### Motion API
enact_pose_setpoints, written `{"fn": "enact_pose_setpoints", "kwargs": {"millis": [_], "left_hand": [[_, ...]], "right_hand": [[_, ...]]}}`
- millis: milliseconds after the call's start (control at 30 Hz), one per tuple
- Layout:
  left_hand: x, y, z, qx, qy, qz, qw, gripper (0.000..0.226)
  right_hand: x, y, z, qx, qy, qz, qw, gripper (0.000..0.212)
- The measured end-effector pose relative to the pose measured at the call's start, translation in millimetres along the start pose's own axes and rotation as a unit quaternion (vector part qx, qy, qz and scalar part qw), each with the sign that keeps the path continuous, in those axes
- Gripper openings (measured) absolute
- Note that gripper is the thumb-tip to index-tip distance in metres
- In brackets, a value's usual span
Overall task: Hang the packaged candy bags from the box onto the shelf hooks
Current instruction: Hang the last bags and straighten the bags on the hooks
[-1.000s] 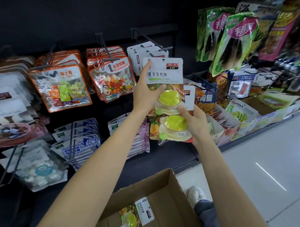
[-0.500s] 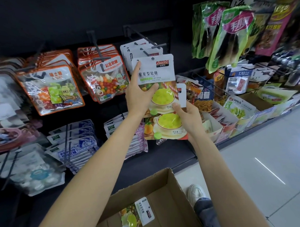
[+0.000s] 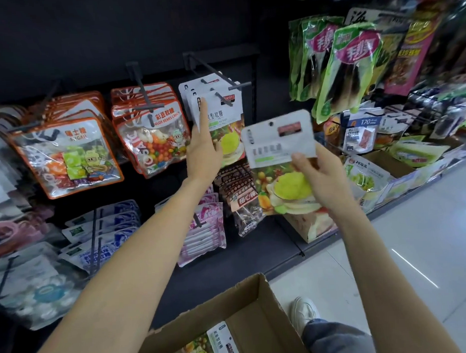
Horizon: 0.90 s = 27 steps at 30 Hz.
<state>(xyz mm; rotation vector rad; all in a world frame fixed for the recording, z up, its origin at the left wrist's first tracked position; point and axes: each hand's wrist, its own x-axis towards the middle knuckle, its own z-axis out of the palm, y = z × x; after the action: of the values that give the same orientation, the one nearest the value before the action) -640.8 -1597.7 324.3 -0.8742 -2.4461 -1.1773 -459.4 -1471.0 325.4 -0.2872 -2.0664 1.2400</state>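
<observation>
A white-topped candy bag [image 3: 226, 123] with green and yellow gummies printed on it hangs on a dark shelf hook [image 3: 234, 86], in front of several like it. My left hand [image 3: 203, 153] still pinches its left edge, index finger pointing up and thumb on the front. My right hand [image 3: 325, 178] holds a second, matching candy bag [image 3: 278, 144] to the right of the hook, a bit lower and tilted. At the bottom, the open cardboard box [image 3: 246, 294] has another such bag [image 3: 219, 343] lying in it.
Orange-trimmed candy bags [image 3: 151, 137] fill the hooks to the left. Green snack bags [image 3: 347, 66] hang to the upper right. Pink packs [image 3: 206, 230] and brown packs [image 3: 240, 194] hang on the row below. My white shoe [image 3: 302, 311] stands on the pale floor beside the box.
The two bags held together have separated. The upper one now sits on the hook under my left hand, and my right hand has carried the other one to the right.
</observation>
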Motion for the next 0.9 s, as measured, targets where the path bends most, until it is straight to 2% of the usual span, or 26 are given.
{"fn": "enact_pose_setpoints", "kwargs": {"millis": [100, 167, 233, 300, 333, 433, 500, 567, 700, 800, 900], "left_hand": [[-3, -11, -3, -0.047, -0.028, -0.002, 0.999, 0.079], [-7, -11, -11, -0.128, -0.037, -0.041, 0.990, 0.058], [-14, -5, -21, -0.240, -0.044, -0.107, 0.964, 0.036], [-20, -6, -30, -0.335, -0.037, -0.167, 0.926, 0.034], [-24, -5, -34, -0.354, -0.029, -0.175, 0.918, 0.038], [-39, 2, -45, -0.319, -0.006, -0.118, 0.940, 0.045], [-47, 9, -48, -0.253, -0.004, -0.046, 0.967, 0.063], [-51, 11, -46, -0.186, -0.011, -0.013, 0.982, 0.073], [-40, 3, -41, -0.117, -0.011, -0.010, 0.993, 0.072], [-20, -4, -35, -0.016, -0.024, 0.006, 1.000, 0.078], [-3, -2, -27, 0.061, -0.061, -0.030, 0.996, 0.090]], "right_hand": [[32, -11, 25, 0.047, -0.038, -0.002, 0.998, 0.025], [46, -9, 41, 0.135, -0.052, 0.004, 0.989, 0.047], [58, -3, 55, 0.181, -0.057, -0.001, 0.982, 0.064], [67, 4, 66, 0.180, -0.060, -0.007, 0.982, 0.063], [71, 8, 70, 0.178, -0.059, -0.011, 0.982, 0.061], [75, 17, 75, 0.183, -0.055, -0.021, 0.981, 0.056], [76, 20, 73, 0.178, -0.055, -0.019, 0.982, 0.055], [77, 25, 70, 0.162, -0.060, -0.020, 0.985, 0.056], [90, 33, 76, 0.116, -0.084, -0.028, 0.989, 0.059], [113, 26, 90, -0.001, -0.057, -0.041, 0.997, 0.058], [136, 26, 106, -0.101, -0.023, -0.043, 0.994, 0.057]]}}
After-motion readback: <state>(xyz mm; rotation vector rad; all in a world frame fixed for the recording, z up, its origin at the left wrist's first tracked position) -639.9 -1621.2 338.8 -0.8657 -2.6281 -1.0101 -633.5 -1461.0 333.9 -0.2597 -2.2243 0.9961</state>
